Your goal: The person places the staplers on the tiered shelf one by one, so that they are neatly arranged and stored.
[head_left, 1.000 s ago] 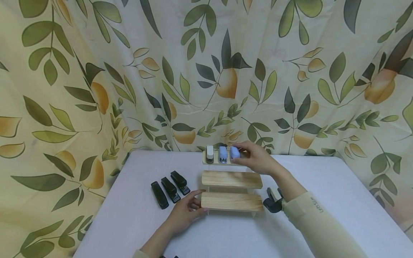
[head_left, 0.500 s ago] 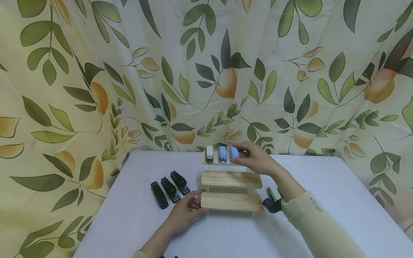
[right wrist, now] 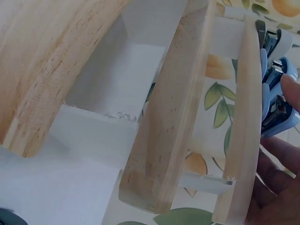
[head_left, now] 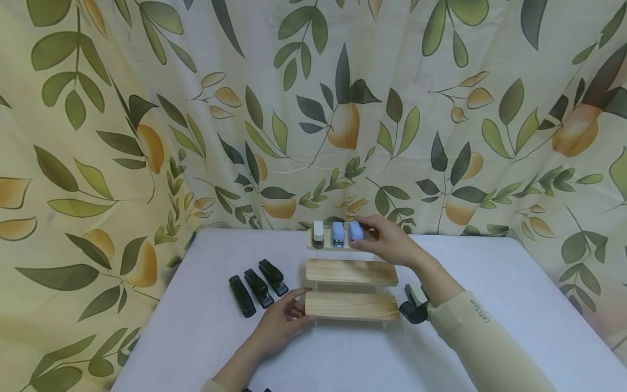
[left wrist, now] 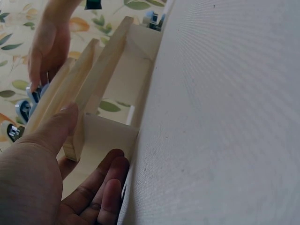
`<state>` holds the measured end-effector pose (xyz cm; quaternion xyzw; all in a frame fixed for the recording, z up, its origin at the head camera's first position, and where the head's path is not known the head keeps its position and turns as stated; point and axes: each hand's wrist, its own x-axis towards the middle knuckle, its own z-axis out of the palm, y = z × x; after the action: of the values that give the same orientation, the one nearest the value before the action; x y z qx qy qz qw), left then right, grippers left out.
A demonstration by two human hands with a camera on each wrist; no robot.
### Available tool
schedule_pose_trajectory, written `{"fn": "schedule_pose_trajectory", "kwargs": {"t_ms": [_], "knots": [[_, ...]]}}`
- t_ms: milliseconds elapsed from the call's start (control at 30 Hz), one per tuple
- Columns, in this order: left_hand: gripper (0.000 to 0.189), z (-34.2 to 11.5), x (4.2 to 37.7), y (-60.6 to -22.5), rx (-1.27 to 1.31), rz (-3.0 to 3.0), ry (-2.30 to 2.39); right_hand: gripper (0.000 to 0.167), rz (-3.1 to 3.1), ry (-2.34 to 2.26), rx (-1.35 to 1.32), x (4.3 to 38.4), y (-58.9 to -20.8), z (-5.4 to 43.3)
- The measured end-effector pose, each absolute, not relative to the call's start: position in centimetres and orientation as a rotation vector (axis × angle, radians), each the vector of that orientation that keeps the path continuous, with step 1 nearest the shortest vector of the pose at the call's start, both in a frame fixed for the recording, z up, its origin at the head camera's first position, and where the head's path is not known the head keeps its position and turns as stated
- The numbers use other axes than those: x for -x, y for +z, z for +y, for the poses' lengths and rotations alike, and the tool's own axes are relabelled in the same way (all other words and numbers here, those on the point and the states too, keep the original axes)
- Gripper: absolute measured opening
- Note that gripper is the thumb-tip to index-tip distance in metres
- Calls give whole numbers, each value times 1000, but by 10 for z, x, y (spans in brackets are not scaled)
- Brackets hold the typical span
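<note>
A stepped wooden display stand (head_left: 351, 306) has three board tiers on white supports. Its top tier bears a white stapler (head_left: 318, 232) and a blue stapler (head_left: 338, 234) side by side. At the right of that row, my right hand (head_left: 392, 239) pinches a second blue stapler (head_left: 355, 231), which sits on or just over the board. My left hand (head_left: 279, 326) grips the left end of the lowest tier; in the left wrist view the thumb lies on the board and the other fingers curl loosely beside the white support (left wrist: 110, 131).
Three black staplers (head_left: 254, 286) lie in a slanted row on the white tabletop (head_left: 210, 348), left of the stand. A black device (head_left: 415, 306) is at my right wrist. Behind the table hangs a leaf-and-fruit patterned curtain (head_left: 416, 179).
</note>
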<state>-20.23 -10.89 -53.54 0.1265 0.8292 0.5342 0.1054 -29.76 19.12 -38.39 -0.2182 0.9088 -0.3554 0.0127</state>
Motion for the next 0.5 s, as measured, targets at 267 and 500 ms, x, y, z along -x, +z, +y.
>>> {"fn": "schedule_pose_trajectory", "kwargs": {"t_ms": [267, 500], "knots": [[63, -108, 203, -537, -375, 2436, 1582, 77, 2838, -1096, 635, 297, -385, 196], [65, -109, 203, -536, -374, 2442, 1574, 79, 2854, -1074, 601, 295, -385, 204]]}}
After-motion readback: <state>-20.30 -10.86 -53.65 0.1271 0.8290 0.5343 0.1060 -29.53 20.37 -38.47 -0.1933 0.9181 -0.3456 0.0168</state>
